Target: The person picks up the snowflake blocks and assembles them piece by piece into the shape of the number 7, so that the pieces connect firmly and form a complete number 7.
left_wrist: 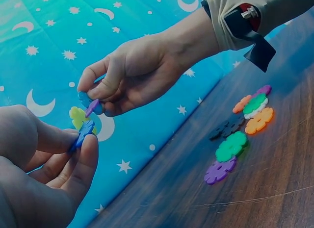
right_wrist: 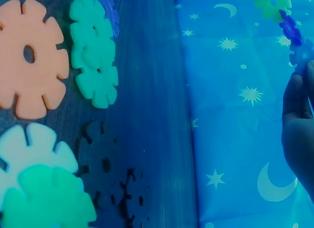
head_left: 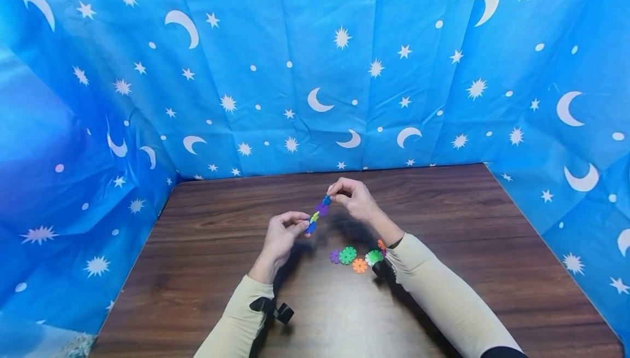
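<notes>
Disc chain [head_left: 321, 210], ends part-hidden, pinching hands [head_left: 280, 239] [head_left: 363, 203]

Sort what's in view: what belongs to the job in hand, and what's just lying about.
In the job, by the look of it:
left blue disc, pinched by the left hand
yellow disc
held purple disc
right blue disc, pinched by the right hand

Lying on the table, perhaps spares:
loose purple discs
orange discs
green discs
white disc

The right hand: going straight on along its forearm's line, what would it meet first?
Probably the starry curtain behind the table; the way there looks free, but depth is unclear.
</notes>
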The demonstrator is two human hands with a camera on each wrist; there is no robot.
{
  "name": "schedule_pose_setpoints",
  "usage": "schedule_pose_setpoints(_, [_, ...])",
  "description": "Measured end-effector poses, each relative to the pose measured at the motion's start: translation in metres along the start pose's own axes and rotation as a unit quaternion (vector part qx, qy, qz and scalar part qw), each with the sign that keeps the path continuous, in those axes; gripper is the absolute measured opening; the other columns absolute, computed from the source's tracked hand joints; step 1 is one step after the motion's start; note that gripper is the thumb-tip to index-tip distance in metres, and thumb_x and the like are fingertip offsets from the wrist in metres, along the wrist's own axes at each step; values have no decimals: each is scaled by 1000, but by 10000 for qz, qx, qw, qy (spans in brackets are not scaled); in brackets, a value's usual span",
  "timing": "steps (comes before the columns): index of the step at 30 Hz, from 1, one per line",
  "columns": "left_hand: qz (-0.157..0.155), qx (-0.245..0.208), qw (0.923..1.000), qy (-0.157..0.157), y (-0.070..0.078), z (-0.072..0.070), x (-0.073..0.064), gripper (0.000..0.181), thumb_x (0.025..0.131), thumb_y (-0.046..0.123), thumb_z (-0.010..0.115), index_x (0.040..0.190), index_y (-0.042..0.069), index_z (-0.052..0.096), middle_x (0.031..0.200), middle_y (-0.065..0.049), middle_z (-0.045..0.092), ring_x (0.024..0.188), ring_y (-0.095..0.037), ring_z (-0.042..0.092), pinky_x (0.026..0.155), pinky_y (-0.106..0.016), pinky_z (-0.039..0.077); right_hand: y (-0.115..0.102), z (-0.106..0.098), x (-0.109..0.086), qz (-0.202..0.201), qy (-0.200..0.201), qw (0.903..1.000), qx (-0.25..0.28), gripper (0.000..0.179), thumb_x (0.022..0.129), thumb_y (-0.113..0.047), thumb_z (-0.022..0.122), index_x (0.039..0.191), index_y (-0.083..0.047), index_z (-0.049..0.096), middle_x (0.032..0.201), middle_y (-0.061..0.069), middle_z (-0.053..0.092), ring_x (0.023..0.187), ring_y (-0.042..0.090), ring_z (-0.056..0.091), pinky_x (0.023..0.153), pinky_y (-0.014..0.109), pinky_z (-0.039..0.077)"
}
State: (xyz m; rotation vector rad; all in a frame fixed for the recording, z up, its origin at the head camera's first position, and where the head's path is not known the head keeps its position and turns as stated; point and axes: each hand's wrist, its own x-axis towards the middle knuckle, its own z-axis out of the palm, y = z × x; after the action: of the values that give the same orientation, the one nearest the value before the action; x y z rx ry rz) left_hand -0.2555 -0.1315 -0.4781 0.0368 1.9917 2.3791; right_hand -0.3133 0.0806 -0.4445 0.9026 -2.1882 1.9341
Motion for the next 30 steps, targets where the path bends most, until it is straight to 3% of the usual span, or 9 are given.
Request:
schedule_pose_setpoints(6, [0, -52, 10000, 14, -1, 2, 0, 18, 86, -12, 63, 103, -18, 63, 74, -4, 66, 62, -12, 63, 63, -28, 57, 1, 2, -2, -50, 66, 9999, 141, 5, 90, 13, 57, 89, 14, 62, 97, 33, 63, 88, 11, 61, 74, 19, 54])
schedule_pose_setpoints(16, [-10, -99, 9999, 54, -1, 5, -1, 22, 85, -13, 64, 106, -21, 60, 74, -1, 67, 65, -10, 63, 62, -23, 55, -6, 1, -6, 35, 127, 9995, 292, 5, 90, 15, 56, 90, 16, 61, 99, 36, 60, 90, 23, 62, 77, 26, 56])
schedule_pose_setpoints(21, [15, 2, 9999, 170, -2, 6, -1, 23, 85, -12, 66, 105, -20, 62, 73, 0, 67, 65, -10, 63, 65, -27, 56, -3, 3, -6, 3, 150, 9990, 413, 5, 90, 16, 55, 90, 18, 59, 97, 30, 62, 88, 17, 61, 76, 21, 55])
schedule_pose_setpoints(26, [149, -53, 9994, 308, -6, 6, 0, 22, 84, -12, 66, 104, -20, 63, 73, 0, 67, 64, -10, 62, 64, -27, 56, 0, 4, -7, -72, 247, 9988, 419, 5, 90, 16, 56, 88, 15, 60, 94, 16, 65, 87, 18, 62, 76, 27, 57])
schedule_pose_setpoints(30, [207, -297, 9987, 363, -9, 8, 1, 19, 83, -14, 65, 101, -19, 64, 72, -1, 68, 62, -10, 62, 62, -23, 55, 1, 5, -7, -110, 341, 9983, 467, 6, 89, 17, 56, 85, 13, 59, 94, 19, 64, 88, 19, 62, 76, 23, 56])
